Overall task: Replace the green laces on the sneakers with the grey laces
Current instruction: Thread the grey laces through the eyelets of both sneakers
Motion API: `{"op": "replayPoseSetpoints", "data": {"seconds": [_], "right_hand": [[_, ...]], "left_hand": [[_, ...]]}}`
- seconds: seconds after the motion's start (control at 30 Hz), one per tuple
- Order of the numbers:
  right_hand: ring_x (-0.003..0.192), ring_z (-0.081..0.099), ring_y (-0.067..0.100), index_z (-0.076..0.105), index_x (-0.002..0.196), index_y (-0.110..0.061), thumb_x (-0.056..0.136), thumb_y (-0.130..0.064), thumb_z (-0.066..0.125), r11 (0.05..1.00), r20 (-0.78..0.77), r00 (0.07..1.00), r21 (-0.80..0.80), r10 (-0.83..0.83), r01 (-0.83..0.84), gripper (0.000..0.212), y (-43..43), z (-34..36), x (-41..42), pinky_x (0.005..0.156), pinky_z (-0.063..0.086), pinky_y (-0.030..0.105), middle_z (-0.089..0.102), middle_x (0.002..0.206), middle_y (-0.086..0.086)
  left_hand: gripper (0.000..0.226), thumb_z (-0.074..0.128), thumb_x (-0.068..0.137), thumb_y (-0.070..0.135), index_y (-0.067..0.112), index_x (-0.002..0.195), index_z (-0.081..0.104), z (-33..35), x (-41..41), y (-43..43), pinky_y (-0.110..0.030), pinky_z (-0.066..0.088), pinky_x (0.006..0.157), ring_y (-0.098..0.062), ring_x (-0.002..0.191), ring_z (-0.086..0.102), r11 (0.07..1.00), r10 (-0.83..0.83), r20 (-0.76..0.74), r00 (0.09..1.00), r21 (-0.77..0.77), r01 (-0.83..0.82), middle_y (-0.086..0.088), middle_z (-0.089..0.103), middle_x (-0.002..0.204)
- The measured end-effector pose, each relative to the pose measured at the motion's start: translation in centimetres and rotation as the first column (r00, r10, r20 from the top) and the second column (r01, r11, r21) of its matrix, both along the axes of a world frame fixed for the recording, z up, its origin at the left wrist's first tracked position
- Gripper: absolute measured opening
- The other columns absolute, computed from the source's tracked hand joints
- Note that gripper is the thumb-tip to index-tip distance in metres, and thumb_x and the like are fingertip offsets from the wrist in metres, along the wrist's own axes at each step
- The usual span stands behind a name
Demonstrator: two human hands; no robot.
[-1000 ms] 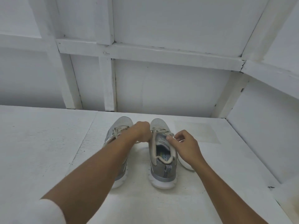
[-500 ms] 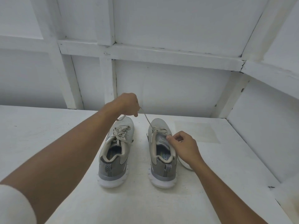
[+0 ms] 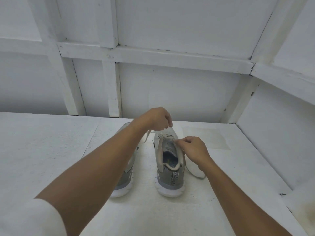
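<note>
Two grey sneakers with white soles stand side by side on the white table, heels toward me. My left forearm covers most of the left sneaker (image 3: 125,182). My left hand (image 3: 157,119) hovers over the toe of the right sneaker (image 3: 170,167) and pinches a pale lace (image 3: 148,136), whose loose end hangs down to the left. My right hand (image 3: 194,149) pinches the lacing at the right sneaker's upper eyelets. Another stretch of pale lace (image 3: 194,174) trails on the table to the right of this shoe.
The white table (image 3: 51,150) meets a white panelled wall (image 3: 170,89) just behind the shoes. A raised white side wall (image 3: 272,150) borders the table on the right. A faint stained patch (image 3: 204,137) marks the table behind my right hand.
My left hand, which had pulled a lace end up and to the left, has come back right and lower, over the right sneaker's toe. My right hand stays at the eyelets.
</note>
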State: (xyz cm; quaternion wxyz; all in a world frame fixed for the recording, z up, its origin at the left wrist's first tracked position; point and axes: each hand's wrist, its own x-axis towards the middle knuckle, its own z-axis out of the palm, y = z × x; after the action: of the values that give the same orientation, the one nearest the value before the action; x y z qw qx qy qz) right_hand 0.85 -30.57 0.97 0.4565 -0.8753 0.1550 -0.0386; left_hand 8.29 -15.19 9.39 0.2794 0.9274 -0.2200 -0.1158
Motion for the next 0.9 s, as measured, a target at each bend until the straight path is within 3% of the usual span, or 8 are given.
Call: {"op": "replayPoseSetpoints", "data": {"seconds": [0.1,0.2,0.43,0.6,0.77,0.9], "right_hand": [[0.084,0.066,0.031,0.073,0.081,-0.006,0.086,-0.044,0.063,1.0,0.007,1.0,0.016,-0.004,0.004,0.039,0.0,0.0,-0.1,0.069,0.051,0.035,0.071,0.086,0.013],[0.086,0.067,0.034,0.073,0.077,-0.006,0.087,-0.038,0.062,0.996,-0.02,0.999,0.081,-0.028,0.029,0.035,-0.1,0.0,-0.1,0.07,0.051,0.038,0.071,0.086,0.014],[0.083,0.067,0.025,0.07,0.089,-0.009,0.094,-0.024,0.054,0.96,-0.087,0.988,0.239,-0.127,0.145,0.023,-0.6,-0.8,0.2,0.064,0.045,0.03,0.07,0.093,0.008],[0.085,0.065,0.024,0.067,0.094,-0.007,0.095,-0.022,0.049,0.947,-0.119,0.984,0.277,-0.133,0.162,0.023,-0.6,-1.2,0.3,0.071,0.045,0.034,0.068,0.096,0.009],[0.107,0.059,0.039,0.062,0.102,0.003,0.094,-0.021,0.045,0.944,-0.149,0.972,0.25,-0.182,0.216,0.03,-0.1,-1.1,0.3,0.081,0.051,0.047,0.064,0.108,0.021],[0.106,0.06,0.038,0.061,0.091,-0.007,0.094,-0.02,0.044,0.937,-0.165,0.97,0.274,-0.178,0.218,0.022,-0.2,-1.4,0.4,0.083,0.051,0.047,0.065,0.101,0.016]], "left_hand": [[0.025,0.053,0.091,0.004,0.017,0.094,0.074,-2.0,-0.5,-0.8,-0.02,0.04,0.065,-0.012,0.079,0.054,0.999,0.03,-0.01,0.999,0.01,-0.03,0.004,0.062,0.085],[0.018,0.059,0.088,0.007,0.014,0.095,0.075,-3.8,-0.7,-1.4,-0.017,0.04,0.059,-0.012,0.08,0.055,0.997,0.055,-0.013,0.998,-0.048,-0.056,0.001,0.066,0.09],[0.011,0.064,0.088,0.01,0.016,0.094,0.072,-5.6,-0.7,-2.1,-0.022,0.048,0.076,-0.016,0.093,0.06,0.994,0.086,0.042,0.995,-0.067,-0.083,0.0,0.067,0.1],[0.01,0.063,0.087,0.009,0.015,0.091,0.069,-6.0,-0.8,-2.3,-0.023,0.048,0.076,-0.019,0.096,0.061,0.995,0.09,0.059,0.994,-0.048,-0.088,-0.003,0.068,0.103],[0.012,0.061,0.086,0.006,0.013,0.091,0.07,-6.4,-0.9,-2.5,-0.024,0.049,0.078,-0.019,0.095,0.061,0.996,0.081,0.078,0.994,-0.056,-0.076,-0.004,0.068,0.102],[0.012,0.061,0.087,0.005,0.013,0.091,0.07,-6.6,-0.9,-2.7,-0.023,0.046,0.075,-0.019,0.094,0.06,0.996,0.077,0.09,0.993,-0.053,-0.072,-0.004,0.067,0.103]]}}
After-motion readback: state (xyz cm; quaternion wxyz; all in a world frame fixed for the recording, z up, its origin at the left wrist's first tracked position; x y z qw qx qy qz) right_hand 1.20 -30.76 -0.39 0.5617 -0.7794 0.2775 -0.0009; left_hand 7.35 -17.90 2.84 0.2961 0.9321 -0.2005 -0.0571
